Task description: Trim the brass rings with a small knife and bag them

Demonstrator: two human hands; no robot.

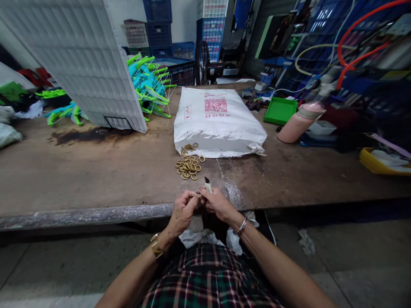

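Reporter: A person in a plaid shirt (193, 280) holds two bare hands together at the near edge of a worn surface (88, 176). What is in them?

Editor: The left hand (183, 213) pinches, thumb against forefinger, a small piece (199, 196) that looks like a brass ring, though the fingers cover most of it. The right hand (219, 204) is wrapped around what appears to be a knife (208, 186), pale along the body and dark at the tip, and its fingertips meet the left's at the small piece.

Reporter: Why grip the knife that way?

Editor: The tip points away from the body, probably so the thumb and forefinger can work beside it without the tool being put down. Holding both hands low and close likely steadies something so small.

Reporter: And the loose rings?

Editor: A pile of brass rings (188, 167) lies on the surface just beyond the fingertips, touching neither hand, a spot that seems to suit a short reach. A few more rest by the near left corner of a white sack (220, 127); whether on its edge or against it is hard to tell.

Reporter: The sack's place?

Editor: Flat behind the pile, red print upward, perhaps a backstop for strays. A pink bottle (299, 125) and a green tray (280, 111) sit to the right, well apart from the hands, presumably for elbow room.
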